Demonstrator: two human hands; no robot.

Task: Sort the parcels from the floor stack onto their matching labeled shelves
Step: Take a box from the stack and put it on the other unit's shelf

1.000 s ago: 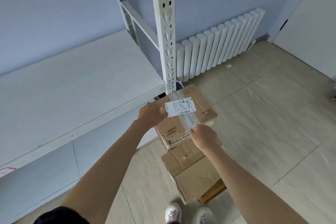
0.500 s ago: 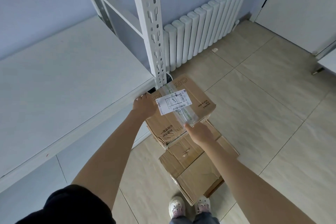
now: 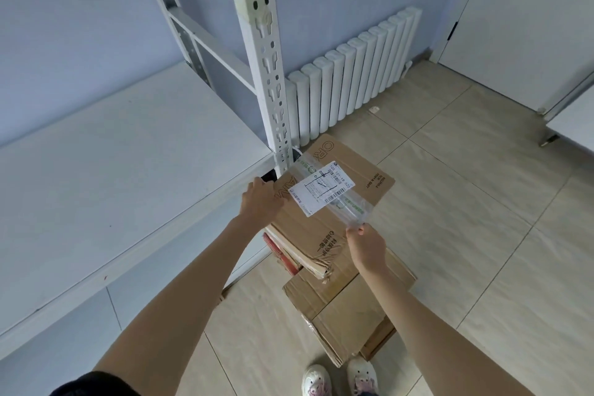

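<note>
A brown cardboard parcel (image 3: 360,180) with a white shipping label and clear tape on top is held in the air beside the white shelf board (image 3: 122,167). My left hand (image 3: 262,201) grips its left edge, close to the shelf's front corner. My right hand (image 3: 366,246) grips its near edge. Below it on the floor lies the stack: a larger brown box (image 3: 347,309) by my feet, with a red-edged parcel (image 3: 279,251) partly hidden under the held one.
The slotted white upright of the rack (image 3: 266,51) stands just behind the parcel's left corner. A white radiator (image 3: 356,74) lines the blue wall. A white door (image 3: 527,19) is at the right. My shoes (image 3: 340,379) stand on the beige tiles.
The parcel has risen off the stack and stays in both hands beside the shelf corner. My view has dropped and swung right, showing more floor and the door.
</note>
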